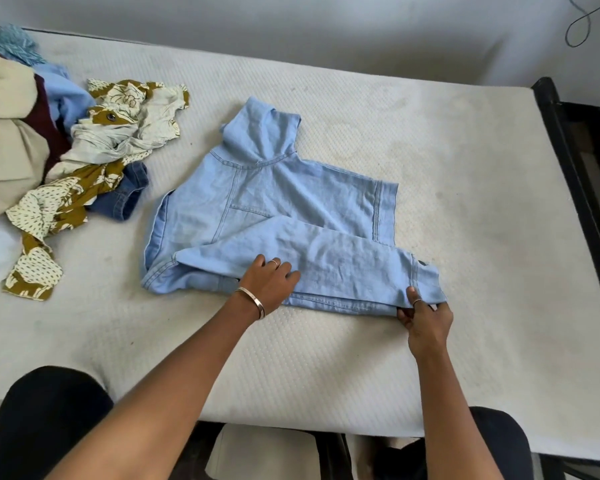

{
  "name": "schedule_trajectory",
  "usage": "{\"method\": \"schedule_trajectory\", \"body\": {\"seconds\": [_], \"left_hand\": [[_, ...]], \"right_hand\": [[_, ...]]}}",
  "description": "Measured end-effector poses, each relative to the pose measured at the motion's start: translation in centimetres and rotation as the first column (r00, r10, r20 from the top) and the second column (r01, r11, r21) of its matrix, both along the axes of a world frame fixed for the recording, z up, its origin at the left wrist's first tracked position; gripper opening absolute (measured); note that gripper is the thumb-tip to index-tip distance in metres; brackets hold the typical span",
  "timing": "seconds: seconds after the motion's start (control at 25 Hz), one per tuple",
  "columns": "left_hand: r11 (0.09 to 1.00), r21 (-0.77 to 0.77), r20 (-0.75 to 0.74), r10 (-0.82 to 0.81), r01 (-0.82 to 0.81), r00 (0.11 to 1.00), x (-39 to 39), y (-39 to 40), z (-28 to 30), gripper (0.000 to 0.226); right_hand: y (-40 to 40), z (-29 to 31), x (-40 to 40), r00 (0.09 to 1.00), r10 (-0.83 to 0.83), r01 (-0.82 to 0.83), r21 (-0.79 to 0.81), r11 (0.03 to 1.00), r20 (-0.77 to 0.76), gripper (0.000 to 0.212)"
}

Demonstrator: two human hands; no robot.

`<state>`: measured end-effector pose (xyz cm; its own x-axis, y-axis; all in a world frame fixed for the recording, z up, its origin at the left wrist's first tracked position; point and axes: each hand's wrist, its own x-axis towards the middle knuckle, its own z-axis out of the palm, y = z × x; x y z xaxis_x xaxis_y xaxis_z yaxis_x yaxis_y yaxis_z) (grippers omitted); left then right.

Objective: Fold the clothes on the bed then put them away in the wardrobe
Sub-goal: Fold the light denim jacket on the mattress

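Clearly the folding step is under way: a light-blue denim shirt (274, 202) lies spread on the bed (465, 150), its lower part already turned across itself. The left hand (269, 284) rests flat on the fold, fingers (284, 268) straight, pressing the cloth down. The right hand (425, 315) pinches the shirt's right corner between thumb and fingers. Next, likely, that corner gets carried across while the left pins the crease. An unfolded clothes pile (49, 150) waits at the far left.
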<state>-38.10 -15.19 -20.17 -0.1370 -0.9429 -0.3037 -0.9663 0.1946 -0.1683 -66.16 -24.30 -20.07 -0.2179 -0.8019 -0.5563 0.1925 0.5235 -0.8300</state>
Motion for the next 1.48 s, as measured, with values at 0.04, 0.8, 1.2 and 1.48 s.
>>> {"method": "schedule_trajectory", "body": {"seconds": [0.04,0.8,1.2,1.48], "left_hand": [[0.999,-0.032,0.026,-0.027,0.027,0.999,0.2,0.1,-0.4,0.035],[0.964,-0.215,-0.300,0.090,-0.159,0.950,-0.6,-0.1,0.5,0.034],[0.907,0.356,-0.251,0.325,-0.226,0.912,-2.6,-0.1,-1.2,0.078],[0.922,-0.025,-0.604,0.295,-0.387,0.741,0.5,3.0,-2.2,0.064]], "right_hand": [[0.0,-0.1,-0.1,1.000,0.024,-0.024,0.018,1.000,-0.005,0.036],[0.2,0.2,0.4,0.995,-0.054,0.050,-0.045,0.998,-0.082,0.032],[3.5,-1.7,6.5,-0.111,0.360,-0.946,0.210,0.249,-0.926,0.037],[1.8,-0.6,5.8,-0.276,0.347,-0.861,0.391,0.326,-0.896,0.064]]}}
